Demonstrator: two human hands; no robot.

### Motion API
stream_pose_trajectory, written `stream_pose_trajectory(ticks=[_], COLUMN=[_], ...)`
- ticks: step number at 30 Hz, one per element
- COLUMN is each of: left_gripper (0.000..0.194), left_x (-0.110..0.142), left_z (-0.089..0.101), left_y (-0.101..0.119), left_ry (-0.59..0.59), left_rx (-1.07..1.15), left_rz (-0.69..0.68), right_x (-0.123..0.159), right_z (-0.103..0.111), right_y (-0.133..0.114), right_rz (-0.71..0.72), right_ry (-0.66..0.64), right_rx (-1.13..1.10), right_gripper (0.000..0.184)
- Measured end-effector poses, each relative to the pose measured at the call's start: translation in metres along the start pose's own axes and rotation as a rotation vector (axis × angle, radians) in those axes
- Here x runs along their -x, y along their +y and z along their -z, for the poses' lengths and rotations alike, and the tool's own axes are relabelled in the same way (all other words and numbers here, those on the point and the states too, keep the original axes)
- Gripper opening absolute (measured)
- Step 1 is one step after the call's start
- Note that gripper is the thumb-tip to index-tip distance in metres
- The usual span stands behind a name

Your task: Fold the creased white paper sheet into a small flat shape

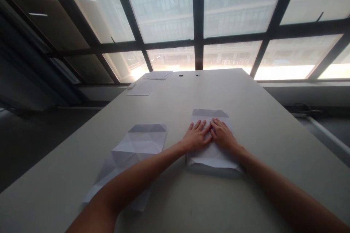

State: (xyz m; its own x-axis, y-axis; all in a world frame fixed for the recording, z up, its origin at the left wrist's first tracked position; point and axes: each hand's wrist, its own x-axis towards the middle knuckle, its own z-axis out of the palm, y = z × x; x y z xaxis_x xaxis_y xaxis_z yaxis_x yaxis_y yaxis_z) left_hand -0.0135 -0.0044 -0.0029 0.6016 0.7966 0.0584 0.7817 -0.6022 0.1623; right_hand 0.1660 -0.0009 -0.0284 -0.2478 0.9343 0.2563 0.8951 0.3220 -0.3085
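Note:
A white sheet of paper (pixel 210 114) lies on the pale table (pixel 259 123), its far edge folded over and its near edge curling up. My left hand (pixel 196 136) and my right hand (pixel 222 134) lie flat on its middle, side by side, fingers stretched out and touching at the fingertips. Both press down on the paper. To the left lies a second creased white sheet (pixel 136 145), partly under my left forearm.
More paper sheets (pixel 158 75) and another single sheet (pixel 139 89) lie at the table's far left corner. Two small dark holes (pixel 181 75) sit near the far edge. Large windows with dark frames stand behind the table.

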Motion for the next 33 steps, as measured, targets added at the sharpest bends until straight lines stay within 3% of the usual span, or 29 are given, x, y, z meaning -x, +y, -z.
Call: stream_pose_trajectory(ticks=[11, 17, 25, 29, 33], left_gripper=[0.063, 0.064, 0.063, 0.050, 0.059], left_x=[-0.007, -0.004, -0.003, -0.007, -0.012], left_z=[-0.007, -0.007, 0.001, 0.001, -0.006], left_y=[-0.002, -0.005, -0.004, -0.003, -0.010], left_ry=[0.056, 0.025, 0.021, 0.152, 0.097], left_rx=[-0.021, -0.054, -0.082, -0.073, -0.078], left_rz=[-0.007, -0.010, -0.032, 0.049, 0.045], right_x=[-0.003, -0.002, -0.003, 0.008, 0.011], right_z=[0.005, 0.009, 0.018, 0.018, 0.016], right_y=[0.004, 0.007, 0.036, 0.022, 0.002], right_rz=[-0.004, 0.031, -0.198, -0.150, -0.044], right_ry=[-0.003, -0.084, -0.123, -0.080, -0.009], right_rx=[-0.031, 0.007, 0.135, 0.170, 0.135], right_gripper=[0.050, 0.057, 0.062, 0.060, 0.059])
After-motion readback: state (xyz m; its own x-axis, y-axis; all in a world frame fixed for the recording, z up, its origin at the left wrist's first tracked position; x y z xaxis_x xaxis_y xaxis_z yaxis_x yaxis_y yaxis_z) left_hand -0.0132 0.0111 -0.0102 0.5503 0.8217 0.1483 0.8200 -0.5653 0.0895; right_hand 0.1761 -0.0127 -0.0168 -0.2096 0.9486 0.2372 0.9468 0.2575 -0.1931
